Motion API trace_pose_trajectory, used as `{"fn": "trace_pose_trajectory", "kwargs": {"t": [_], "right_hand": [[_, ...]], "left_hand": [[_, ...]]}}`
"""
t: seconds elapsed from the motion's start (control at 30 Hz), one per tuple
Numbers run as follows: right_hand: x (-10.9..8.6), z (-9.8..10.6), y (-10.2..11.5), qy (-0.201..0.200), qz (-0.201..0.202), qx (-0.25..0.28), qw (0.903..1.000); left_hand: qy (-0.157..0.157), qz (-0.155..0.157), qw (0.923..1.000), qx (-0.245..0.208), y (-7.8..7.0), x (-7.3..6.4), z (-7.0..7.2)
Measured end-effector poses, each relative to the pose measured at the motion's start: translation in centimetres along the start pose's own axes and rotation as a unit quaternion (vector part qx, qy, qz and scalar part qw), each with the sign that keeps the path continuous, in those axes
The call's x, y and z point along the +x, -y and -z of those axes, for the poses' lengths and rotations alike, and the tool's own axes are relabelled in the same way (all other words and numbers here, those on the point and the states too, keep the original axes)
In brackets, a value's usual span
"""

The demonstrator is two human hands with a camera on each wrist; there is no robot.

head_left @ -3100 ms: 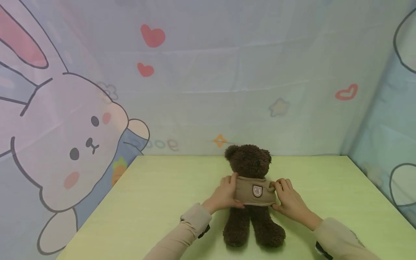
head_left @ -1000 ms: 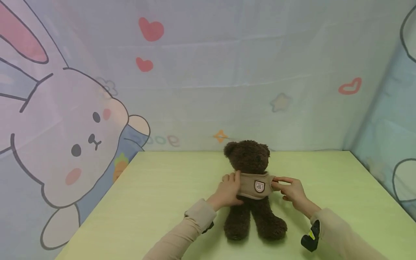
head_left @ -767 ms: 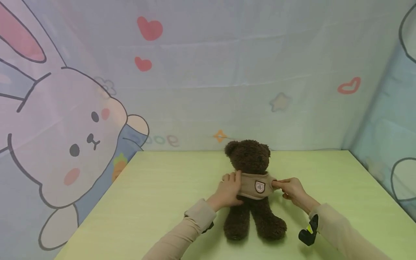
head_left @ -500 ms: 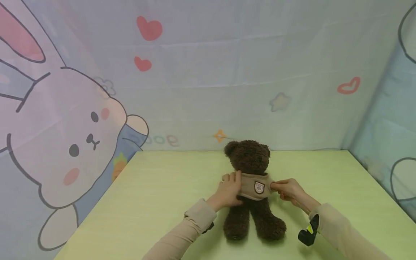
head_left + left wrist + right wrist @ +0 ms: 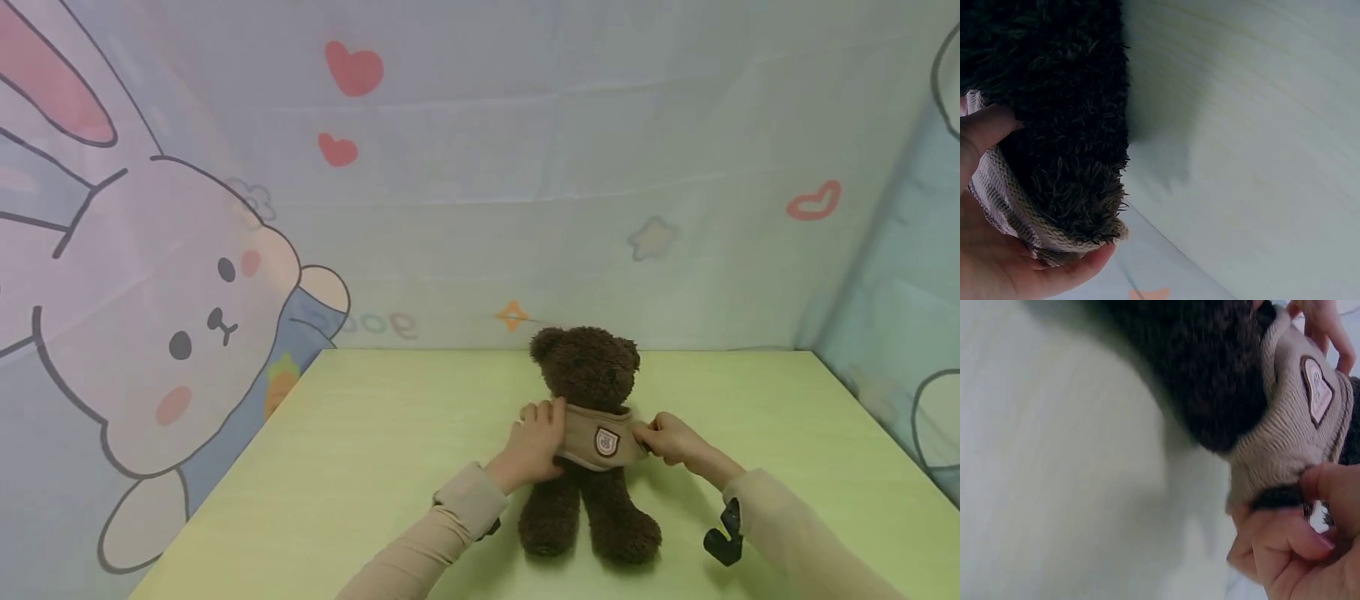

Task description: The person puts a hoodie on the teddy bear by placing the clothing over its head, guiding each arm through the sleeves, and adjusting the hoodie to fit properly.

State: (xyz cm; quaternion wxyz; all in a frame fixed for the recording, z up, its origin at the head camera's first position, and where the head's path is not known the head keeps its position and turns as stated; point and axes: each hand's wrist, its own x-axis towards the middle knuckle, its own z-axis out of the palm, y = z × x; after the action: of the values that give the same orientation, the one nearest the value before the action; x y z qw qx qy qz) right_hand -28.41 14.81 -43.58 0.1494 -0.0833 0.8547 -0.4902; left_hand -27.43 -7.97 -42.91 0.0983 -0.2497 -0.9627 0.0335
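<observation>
A dark brown teddy bear point(image 5: 551, 508) sits upright on the table, facing the head camera. Around its torso is a tan knit sweater point(image 5: 588, 429) with a shield badge on the front. My left hand point(image 5: 531, 443) holds the bear's side through the sweater, thumb at the lower hem; in the left wrist view the thumb lies on dark fur. On the other side, my right hand point(image 5: 673, 439) pinches the sweater's edge at the armhole. In the right wrist view a bit of dark fur shows in that opening, between thumb and fingers. The bear's arms are mostly hidden.
The pale yellow-green table point(image 5: 360, 467) extends to both sides of the bear. Behind it hangs a printed cloth backdrop point(image 5: 465, 150) with a cartoon rabbit point(image 5: 195, 308). A black wrist device point(image 5: 724, 533) hangs under the right cuff.
My right hand has gone from gripping the sweater's side to pinching at its armhole. The bear's upper body has shifted slightly right and leans. The left hand keeps its hold.
</observation>
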Motion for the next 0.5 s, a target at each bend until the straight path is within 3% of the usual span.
{"fn": "trace_pose_trajectory", "kwargs": {"t": [0.13,0.27,0.37,0.5], "right_hand": [[0.1,0.6,-0.2,0.014,0.018,-0.012,0.9997],[0.0,0.6,-0.7,0.024,-0.003,0.066,0.9975],[0.0,0.9,-0.8,0.034,-0.022,0.14,0.9893],[0.0,1.5,-0.4,0.029,-0.026,0.156,0.987]], "left_hand": [[0.001,0.006,1.0,-0.007,-0.1,0.0,0.0],[0.005,0.005,0.9999,-0.012,-0.2,-0.1,0.1],[-0.002,-0.002,0.9997,-0.025,0.0,-0.2,0.1],[-0.022,-0.014,0.9973,-0.068,0.7,-0.4,-0.2]]}}
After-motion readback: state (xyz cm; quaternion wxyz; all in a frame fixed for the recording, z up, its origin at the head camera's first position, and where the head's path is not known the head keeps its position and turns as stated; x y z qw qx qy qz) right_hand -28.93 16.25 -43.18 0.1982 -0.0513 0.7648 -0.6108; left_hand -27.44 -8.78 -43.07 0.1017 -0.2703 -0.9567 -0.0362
